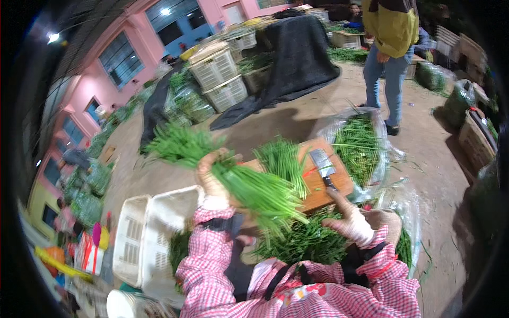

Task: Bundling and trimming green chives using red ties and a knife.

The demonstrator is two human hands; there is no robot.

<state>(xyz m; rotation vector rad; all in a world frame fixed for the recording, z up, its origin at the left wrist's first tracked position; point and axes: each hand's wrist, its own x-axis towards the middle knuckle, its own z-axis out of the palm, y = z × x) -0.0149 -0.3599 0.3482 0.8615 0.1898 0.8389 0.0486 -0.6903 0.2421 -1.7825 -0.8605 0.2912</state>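
Note:
A large bunch of long green stalks (254, 187), like garlic chives, is gripped by my left hand (212, 171), its leafy end pointing up and left. The stalk ends hang over the near left part of a wooden board (334, 167). A smaller bunch (280, 161) lies on the board beside a cleaver (323, 163), whose black handle points towards me. My right hand (346, 216) is by the handle's end, fingers spread, holding nothing that I can see. Whether a fingertip touches the handle is unclear. Loose greens (306, 238) lie below the board, between my arms.
White plastic crates (131, 238) stand at my left. A plastic bag of greens (358, 147) lies beyond the board to the right, another (405, 238) by my right arm. A person (391, 51) stands ahead. Stacked crates (214, 71) and a black cloth (294, 59) are farther back.

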